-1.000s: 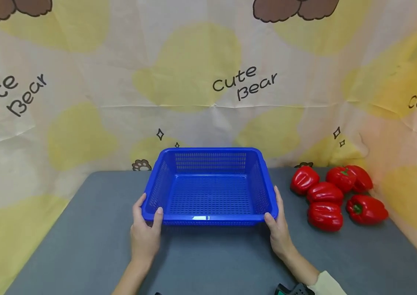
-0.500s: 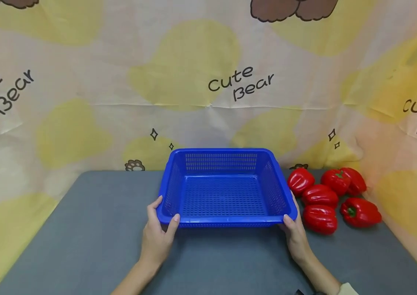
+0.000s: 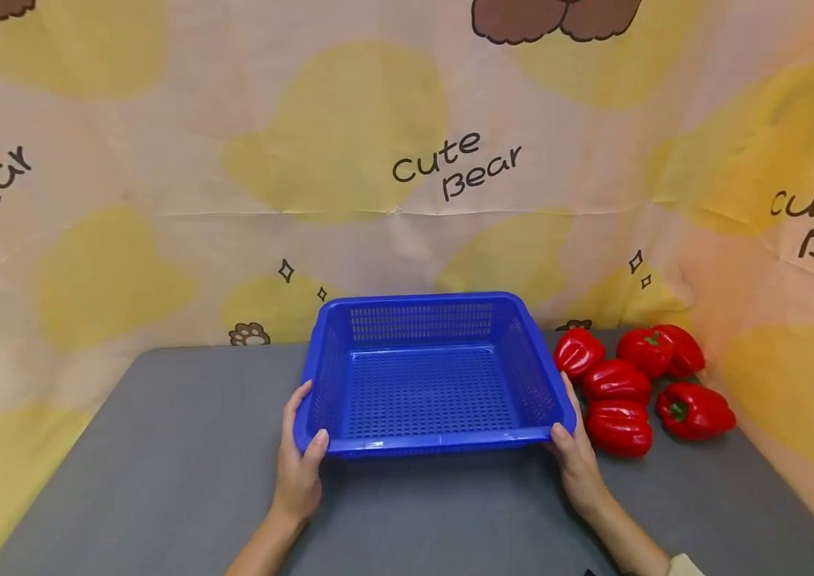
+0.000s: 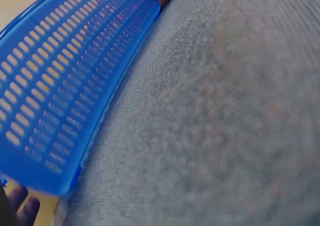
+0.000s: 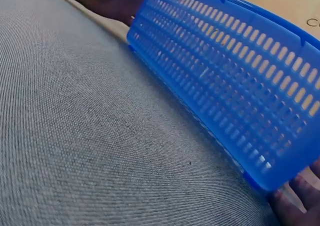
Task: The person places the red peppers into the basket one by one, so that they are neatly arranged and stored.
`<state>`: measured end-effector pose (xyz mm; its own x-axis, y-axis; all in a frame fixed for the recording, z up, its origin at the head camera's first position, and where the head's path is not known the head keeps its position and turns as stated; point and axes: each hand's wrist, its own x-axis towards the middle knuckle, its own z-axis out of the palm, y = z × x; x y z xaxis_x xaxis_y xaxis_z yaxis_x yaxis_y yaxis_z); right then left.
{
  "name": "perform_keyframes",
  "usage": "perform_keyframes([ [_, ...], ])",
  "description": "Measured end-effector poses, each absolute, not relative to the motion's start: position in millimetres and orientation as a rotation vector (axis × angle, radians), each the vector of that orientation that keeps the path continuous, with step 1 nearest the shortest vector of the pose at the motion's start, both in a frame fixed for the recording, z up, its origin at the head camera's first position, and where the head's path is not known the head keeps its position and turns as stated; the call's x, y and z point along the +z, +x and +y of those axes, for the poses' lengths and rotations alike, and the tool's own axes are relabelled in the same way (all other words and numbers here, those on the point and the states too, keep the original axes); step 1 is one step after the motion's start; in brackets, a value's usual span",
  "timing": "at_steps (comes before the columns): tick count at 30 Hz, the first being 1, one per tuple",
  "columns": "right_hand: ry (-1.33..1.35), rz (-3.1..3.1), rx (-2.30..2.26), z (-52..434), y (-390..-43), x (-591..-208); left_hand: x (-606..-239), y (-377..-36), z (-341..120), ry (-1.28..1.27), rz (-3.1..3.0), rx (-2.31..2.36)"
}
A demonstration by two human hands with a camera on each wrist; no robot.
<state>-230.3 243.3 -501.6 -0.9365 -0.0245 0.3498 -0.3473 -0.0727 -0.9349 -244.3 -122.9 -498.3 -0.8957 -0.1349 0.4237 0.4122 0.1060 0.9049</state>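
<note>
A blue perforated plastic basket (image 3: 430,438) with nothing in it is held over the grey table (image 3: 126,464), its near edge raised a little. My left hand (image 3: 302,456) grips its near left corner, thumb over the rim. My right hand (image 3: 571,448) grips the near right corner. The left wrist view shows the basket's slotted front wall (image 4: 65,80) close up, with fingertips (image 4: 20,206) at the bottom left. In the right wrist view the same wall (image 5: 235,90) fills the upper right, with fingertips (image 5: 300,201) below its corner.
Several red bell peppers (image 3: 619,382) lie in a cluster on the table just right of the basket. A cream and yellow "Cute Bear" backdrop (image 3: 407,160) closes off the back and both sides. The grey table surface (image 5: 75,136) stretches in front of the basket.
Both hands have carried the basket to the right, close to the peppers. Its near edge has lifted slightly off the table.
</note>
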Motion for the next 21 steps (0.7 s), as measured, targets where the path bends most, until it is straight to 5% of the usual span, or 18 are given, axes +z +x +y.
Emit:
perform_keyframes([
  [8,0.59,-2.12,2.031,242,-234,-505,-498,-247,-130,-0.232,-1.736,-1.84],
  [21,0.518,-2.104,1.902,236,-234,-509,-497,-244,-140,-0.217,-1.897,-1.931],
])
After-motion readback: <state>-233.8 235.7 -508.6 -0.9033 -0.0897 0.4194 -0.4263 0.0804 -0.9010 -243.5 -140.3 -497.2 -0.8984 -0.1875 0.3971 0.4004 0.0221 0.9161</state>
